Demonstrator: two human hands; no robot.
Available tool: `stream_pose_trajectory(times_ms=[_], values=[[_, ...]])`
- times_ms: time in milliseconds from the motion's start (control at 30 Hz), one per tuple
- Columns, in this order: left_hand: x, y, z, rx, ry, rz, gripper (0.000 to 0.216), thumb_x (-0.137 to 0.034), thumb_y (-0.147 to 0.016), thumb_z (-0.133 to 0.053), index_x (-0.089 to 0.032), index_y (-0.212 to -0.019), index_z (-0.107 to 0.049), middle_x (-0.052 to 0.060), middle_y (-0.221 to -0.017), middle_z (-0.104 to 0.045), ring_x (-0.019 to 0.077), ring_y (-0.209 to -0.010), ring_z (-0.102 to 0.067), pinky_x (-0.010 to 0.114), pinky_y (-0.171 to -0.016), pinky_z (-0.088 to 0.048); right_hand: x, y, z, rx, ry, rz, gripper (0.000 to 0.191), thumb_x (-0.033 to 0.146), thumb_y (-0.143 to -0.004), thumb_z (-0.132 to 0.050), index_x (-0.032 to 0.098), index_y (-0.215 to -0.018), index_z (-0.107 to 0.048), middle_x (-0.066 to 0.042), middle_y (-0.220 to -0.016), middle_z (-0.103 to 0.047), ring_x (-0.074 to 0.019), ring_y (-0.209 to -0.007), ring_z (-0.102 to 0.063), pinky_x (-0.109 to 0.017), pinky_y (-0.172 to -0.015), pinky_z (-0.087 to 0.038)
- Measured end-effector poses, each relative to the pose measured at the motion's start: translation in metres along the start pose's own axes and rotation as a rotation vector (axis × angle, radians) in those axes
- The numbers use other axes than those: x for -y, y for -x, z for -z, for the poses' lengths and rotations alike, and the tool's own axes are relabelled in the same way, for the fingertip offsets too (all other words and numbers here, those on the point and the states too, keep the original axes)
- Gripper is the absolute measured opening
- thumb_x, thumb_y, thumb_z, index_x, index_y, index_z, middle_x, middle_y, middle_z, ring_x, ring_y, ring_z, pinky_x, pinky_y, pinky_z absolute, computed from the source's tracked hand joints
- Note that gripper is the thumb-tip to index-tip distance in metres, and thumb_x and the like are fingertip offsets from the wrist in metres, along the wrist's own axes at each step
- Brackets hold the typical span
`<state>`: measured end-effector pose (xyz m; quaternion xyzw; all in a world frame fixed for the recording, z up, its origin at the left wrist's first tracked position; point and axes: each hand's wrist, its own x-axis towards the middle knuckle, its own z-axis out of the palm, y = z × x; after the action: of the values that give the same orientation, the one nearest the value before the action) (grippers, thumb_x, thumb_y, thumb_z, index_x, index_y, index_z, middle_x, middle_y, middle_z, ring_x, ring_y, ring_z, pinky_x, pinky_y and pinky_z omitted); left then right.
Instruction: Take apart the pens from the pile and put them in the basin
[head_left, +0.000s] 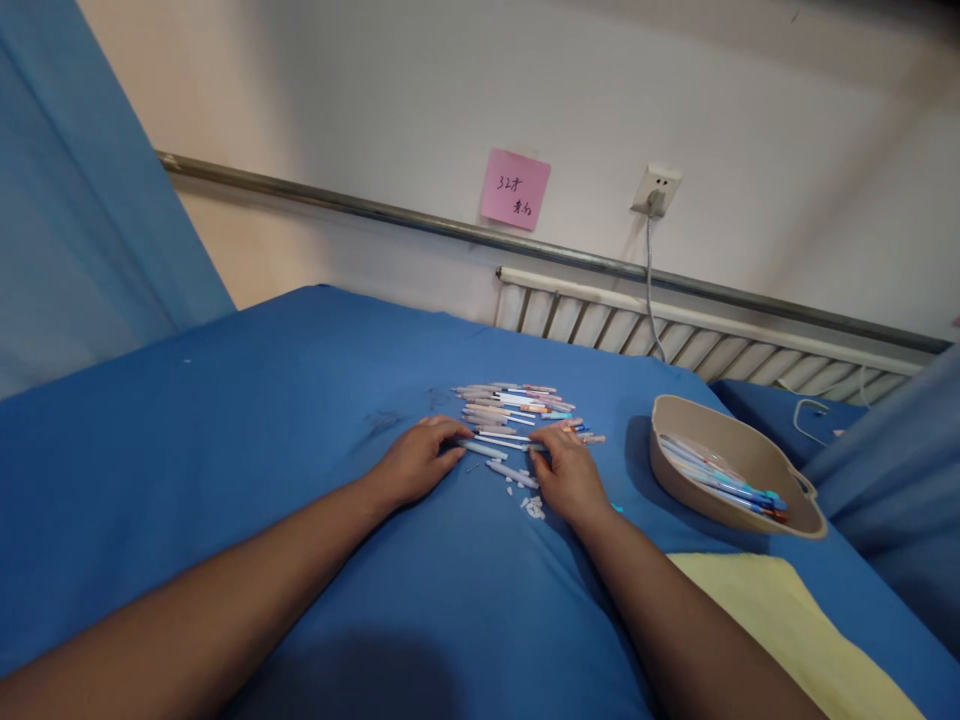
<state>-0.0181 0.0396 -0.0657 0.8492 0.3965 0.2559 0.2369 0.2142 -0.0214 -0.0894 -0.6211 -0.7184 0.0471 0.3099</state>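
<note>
Many slim pens (517, 398) lie side by side in a row on the blue sheet. My left hand (416, 462) is at the left end of the row, thumb and fingers closed about the end of a thin pale pen (501, 442). At that pen's other end, my right hand (571, 478) has its thumb and fingertips closed around it. Just nearer to me, a grey-white pen (487, 451) and a pale pen (511, 474) rest on the sheet. Small white bits (532, 507) are scattered beside my right hand.
On the right stands a beige basket (750, 450) with more pens in a clear bag. A yellow cloth (787, 620) lies in front of it. Behind the blue sheet (285, 400) are a radiator (585, 320), a metal rail (375, 208) and a plugged-in socket (656, 190).
</note>
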Motion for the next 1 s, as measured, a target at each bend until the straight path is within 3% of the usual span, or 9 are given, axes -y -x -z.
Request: stream_pose_trajectory(times_ms=[167,500,733,1000], values=[[-0.001,0.0,-0.001,0.046,-0.092,-0.045,0.022,-0.023,-0.078,-0.054,-0.022,-0.098,-0.064,0.005,-0.104,-0.064,0.0232,-0.101,-0.054,0.037,-0.094,-0.038,0.008,0.001,0.003,0.08,0.024,0.067,0.025,0.018,-0.084,-0.051,0.023,-0.106,-0.061,-0.004,-0.107,-0.063,-0.0217,-0.104,-0.05,-0.036,-0.093,-0.034],[-0.005,0.0,-0.002,0.066,-0.13,0.004,0.012,-0.029,-0.078,-0.053,-0.022,-0.082,-0.062,0.002,-0.081,-0.064,0.0213,-0.083,-0.055,0.03,-0.076,-0.041,0.014,-0.001,0.01,0.178,0.224,0.039,0.016,0.028,-0.086,-0.053,0.024,-0.094,-0.067,-0.006,-0.094,-0.064,-0.0224,-0.095,-0.05,-0.034,-0.085,-0.033],[-0.008,-0.001,-0.001,0.075,-0.134,-0.012,0.02,-0.026,-0.081,-0.051,-0.022,-0.096,-0.062,0.005,-0.094,-0.065,0.0224,-0.09,-0.057,0.033,-0.082,-0.041,0.017,-0.003,0.011,0.206,0.279,0.121,0.021,0.02,-0.088,-0.047,0.023,-0.1,-0.065,-0.007,-0.095,-0.064,-0.0229,-0.096,-0.05,-0.034,-0.086,-0.031],[-0.003,-0.003,-0.001,0.054,-0.033,-0.023,0.022,-0.029,-0.084,-0.047,-0.023,-0.094,-0.065,0.004,-0.096,-0.066,0.0222,-0.094,-0.057,0.032,-0.086,-0.041,0.016,-0.005,0.01,0.201,0.266,0.122,0.017,0.025,-0.088,-0.05,0.021,-0.095,-0.065,-0.008,-0.093,-0.064,-0.0231,-0.093,-0.053,-0.033,-0.083,-0.035]])
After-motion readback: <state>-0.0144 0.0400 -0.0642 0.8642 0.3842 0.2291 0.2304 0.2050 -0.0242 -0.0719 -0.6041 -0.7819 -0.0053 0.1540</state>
